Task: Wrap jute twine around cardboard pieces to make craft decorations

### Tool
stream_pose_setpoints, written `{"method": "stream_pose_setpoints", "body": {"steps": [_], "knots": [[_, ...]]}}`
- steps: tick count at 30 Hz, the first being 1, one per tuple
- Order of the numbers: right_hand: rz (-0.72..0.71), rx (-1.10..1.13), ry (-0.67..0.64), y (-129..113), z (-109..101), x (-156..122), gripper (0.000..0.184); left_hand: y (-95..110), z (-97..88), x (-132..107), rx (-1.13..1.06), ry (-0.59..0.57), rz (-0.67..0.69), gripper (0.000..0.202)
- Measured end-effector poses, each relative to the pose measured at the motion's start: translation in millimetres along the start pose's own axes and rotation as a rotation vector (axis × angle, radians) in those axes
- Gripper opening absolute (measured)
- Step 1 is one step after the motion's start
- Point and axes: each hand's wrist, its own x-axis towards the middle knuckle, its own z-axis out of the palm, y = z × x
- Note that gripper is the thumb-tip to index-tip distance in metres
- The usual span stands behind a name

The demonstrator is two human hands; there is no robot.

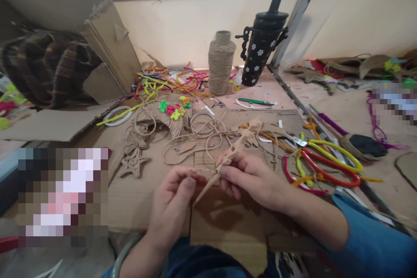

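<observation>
My right hand (243, 176) is closed round a tan cardboard cut-out (239, 145) with pointed ends. It is tilted and seen nearly edge-on, so its full outline is hidden. Close to its lower tip, my left hand (174, 193) pinches the end of a thin jute twine (203, 170) that runs to the cut-out. Loose loops of twine (182, 160) lie on the cardboard behind my hands. Two twine-wrapped stars (134, 163) rest to the left, beside a twine-wrapped crescent (166, 121) with bright pipe-cleaner flowers (172, 109).
Scissors (332, 165) with red and yellow handles lie right. At the back stand a twine spool (222, 67), a small glue bottle (236, 82) and a black flowered tumbler (260, 58). Coloured pipe cleaners (156, 87) heap beside an open cardboard box (107, 47). A green craft knife (256, 101) lies mid-table.
</observation>
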Motion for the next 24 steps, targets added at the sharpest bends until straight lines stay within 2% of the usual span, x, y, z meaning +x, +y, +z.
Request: {"method": "stream_pose_setpoints", "body": {"steps": [3, 5, 12, 17, 19, 22, 24], "knots": [[-0.035, -0.052, -0.031, -0.1, 0.6, -0.2, 0.014, 3.3, 1.4, -0.3, 0.201, -0.204, -0.046, 0.011], [-0.056, -0.109, -0.044, 0.0, 1.3, 0.0, 0.014, 4.9, 2.8, -0.1, 0.268, -0.245, -0.013, 0.013], [-0.058, -0.218, -0.097, 0.4, -0.3, -0.8, 0.025, 1.0, 0.1, -0.9, 0.326, -0.159, -0.013, 0.021], [-0.118, -0.511, -0.043, -6.0, -3.3, -2.8, 0.016, -2.0, -1.6, -1.9, 0.322, -0.001, -0.015, 0.021], [-0.157, -0.562, -0.03, -6.9, -2.6, -2.8, 0.013, -2.2, -1.2, -2.3, 0.262, -0.011, -0.042, 0.02], [-0.196, -0.6, 0.004, -5.3, -0.6, -2.4, 0.014, -1.4, -0.3, -2.6, 0.164, -0.092, -0.115, 0.016], [-0.222, -0.623, 0.029, -3.4, 0.3, -2.3, 0.015, -0.6, -0.1, -2.4, 0.156, -0.108, -0.113, 0.013]]}}
